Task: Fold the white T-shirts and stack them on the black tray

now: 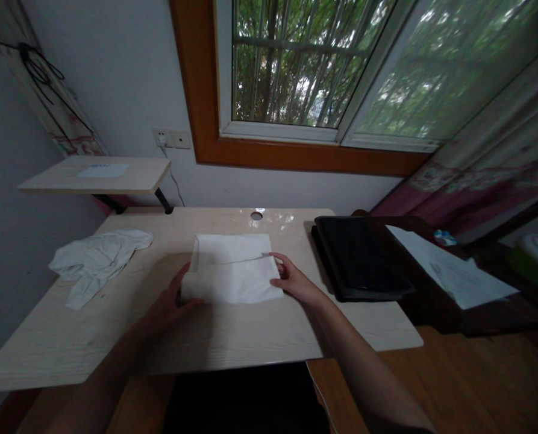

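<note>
A white cloth (235, 271), folded into a rough rectangle, lies flat on the desk in front of me. One layer is turned over it, leaving a crease across the middle. My left hand (173, 301) grips its lower left corner, thumb along the front edge and fingers at the left side, partly hidden. On the opposite side, my right hand (296, 282) holds the right edge between thumb and fingers, the index finger near the end of the crease. A crumpled white cloth (99, 259) lies apart at the left of the desk.
The pale wooden desk (250, 337) stands below a window. A raised shelf (137, 172) with a paper is at the back left. Black flat items (359, 259) are stacked at the right, beside a dark surface with a paper sheet (444, 265).
</note>
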`<state>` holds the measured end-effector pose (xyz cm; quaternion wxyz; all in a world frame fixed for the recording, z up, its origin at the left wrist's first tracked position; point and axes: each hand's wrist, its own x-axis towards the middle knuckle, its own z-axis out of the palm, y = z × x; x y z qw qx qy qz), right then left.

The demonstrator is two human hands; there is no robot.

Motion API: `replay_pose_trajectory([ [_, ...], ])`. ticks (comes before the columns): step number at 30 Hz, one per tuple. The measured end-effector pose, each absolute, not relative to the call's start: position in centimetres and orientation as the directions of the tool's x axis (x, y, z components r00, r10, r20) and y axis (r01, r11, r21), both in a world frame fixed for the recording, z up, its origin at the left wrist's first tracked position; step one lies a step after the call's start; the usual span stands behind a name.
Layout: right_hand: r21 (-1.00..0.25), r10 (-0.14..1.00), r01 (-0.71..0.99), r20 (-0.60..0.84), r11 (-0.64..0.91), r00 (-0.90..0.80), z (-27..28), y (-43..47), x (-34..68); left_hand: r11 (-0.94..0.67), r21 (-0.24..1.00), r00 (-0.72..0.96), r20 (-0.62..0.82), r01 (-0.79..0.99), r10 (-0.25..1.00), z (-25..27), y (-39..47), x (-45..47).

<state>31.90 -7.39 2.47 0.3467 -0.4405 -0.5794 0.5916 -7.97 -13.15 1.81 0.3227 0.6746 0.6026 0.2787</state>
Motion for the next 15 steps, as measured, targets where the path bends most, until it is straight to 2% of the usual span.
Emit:
replay_pose_trajectory([
  [4,-0.988,0.931,0.11,-0.14,-0.109,-0.338,2.6,-7.3,31.5,-0.076,0.806,0.086,0.032,0.586,0.996,2.0,-12.3,-7.2],
  [8,-0.987,0.941,0.097,-0.152,-0.128,-0.303,2.3,-6.4,30.5,0.003,0.811,0.031,-0.025,0.585,0.999,2.0,-10.7,-6.5],
  [12,-0.977,0.941,0.191,-0.15,-0.094,-0.305,2.0,-6.0,30.5,0.068,0.829,0.084,-0.137,0.555,0.987,2.0,-10.2,-6.7],
  [15,-0.97,0.904,0.223,-0.18,-0.097,-0.388,2.3,-6.4,31.6,0.019,0.818,0.166,-0.139,0.575,0.976,2.7,-11.2,-7.0],
])
